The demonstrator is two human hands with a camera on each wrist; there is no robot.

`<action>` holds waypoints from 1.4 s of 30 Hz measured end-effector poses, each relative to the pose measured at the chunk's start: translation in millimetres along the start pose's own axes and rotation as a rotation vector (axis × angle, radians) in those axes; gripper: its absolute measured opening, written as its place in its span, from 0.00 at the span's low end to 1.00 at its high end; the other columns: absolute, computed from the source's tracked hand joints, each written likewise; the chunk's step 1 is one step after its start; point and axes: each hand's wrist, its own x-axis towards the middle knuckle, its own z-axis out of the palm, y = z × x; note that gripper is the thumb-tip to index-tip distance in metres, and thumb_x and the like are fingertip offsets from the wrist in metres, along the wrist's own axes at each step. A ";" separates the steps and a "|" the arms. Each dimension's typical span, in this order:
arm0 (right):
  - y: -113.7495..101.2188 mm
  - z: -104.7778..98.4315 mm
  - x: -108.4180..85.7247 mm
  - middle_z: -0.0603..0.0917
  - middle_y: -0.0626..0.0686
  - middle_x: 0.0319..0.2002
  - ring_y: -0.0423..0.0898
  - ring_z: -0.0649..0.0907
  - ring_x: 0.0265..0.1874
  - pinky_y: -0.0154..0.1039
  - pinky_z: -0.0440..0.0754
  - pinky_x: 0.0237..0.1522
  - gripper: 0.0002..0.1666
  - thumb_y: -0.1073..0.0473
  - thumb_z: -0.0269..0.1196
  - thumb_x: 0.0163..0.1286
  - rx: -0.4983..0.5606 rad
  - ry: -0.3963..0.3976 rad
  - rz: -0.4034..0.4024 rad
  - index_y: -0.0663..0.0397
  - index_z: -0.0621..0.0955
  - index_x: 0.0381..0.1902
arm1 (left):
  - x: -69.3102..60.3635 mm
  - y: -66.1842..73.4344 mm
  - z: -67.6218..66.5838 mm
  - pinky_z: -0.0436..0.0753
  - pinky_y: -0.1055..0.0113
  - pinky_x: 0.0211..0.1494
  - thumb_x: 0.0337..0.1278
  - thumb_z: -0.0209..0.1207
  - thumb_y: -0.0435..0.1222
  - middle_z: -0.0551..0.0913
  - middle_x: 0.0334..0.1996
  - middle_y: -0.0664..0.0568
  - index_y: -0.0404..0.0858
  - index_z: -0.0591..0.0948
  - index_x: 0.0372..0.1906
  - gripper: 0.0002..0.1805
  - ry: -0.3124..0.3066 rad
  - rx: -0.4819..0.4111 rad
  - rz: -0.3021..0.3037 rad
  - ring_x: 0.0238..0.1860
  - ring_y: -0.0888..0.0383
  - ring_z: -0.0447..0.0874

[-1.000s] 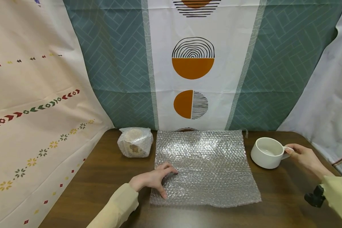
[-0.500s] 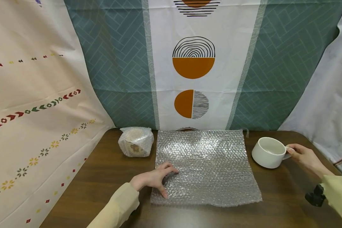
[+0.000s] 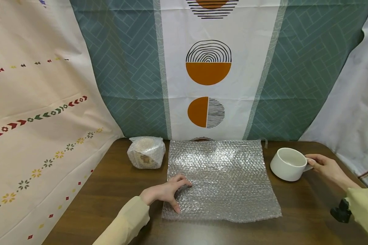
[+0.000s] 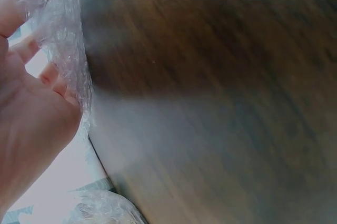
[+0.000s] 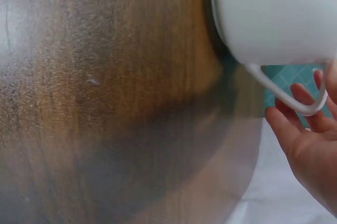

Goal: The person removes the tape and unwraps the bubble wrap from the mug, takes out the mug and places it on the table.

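Note:
A sheet of clear bubble wrap (image 3: 224, 183) lies flat in the middle of the table. My left hand (image 3: 167, 192) rests on its left edge, thumb and fingers spread apart; the left wrist view also has the hand (image 4: 31, 108) against the wrap (image 4: 66, 34). To the right of the sheet, a white mug (image 3: 288, 165) stands upright on the table. Its handle is pinched by my right hand (image 3: 328, 168). Up close in the right wrist view, the thumb and fingers (image 5: 287, 129) are around the handle (image 5: 284, 95) of the mug (image 5: 274, 19).
At the back left of the brown wooden table (image 3: 110, 190) sits a bundle wrapped in bubble wrap (image 3: 146, 153). A patterned curtain (image 3: 205, 75) hangs right behind the table, with a cream cloth (image 3: 43, 112) along the left side and a white one (image 3: 352, 95) on the right.

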 end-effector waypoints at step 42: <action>-99.8 38.6 10.2 0.76 0.61 0.46 0.35 0.70 0.42 0.49 0.68 0.41 0.18 0.54 0.53 0.69 -0.052 0.059 -0.096 0.62 0.76 0.49 | -5.3 14.7 -8.2 0.69 0.59 0.52 0.28 0.75 0.41 0.59 0.55 0.51 0.40 0.65 0.62 0.47 0.019 0.100 0.056 0.57 0.51 0.58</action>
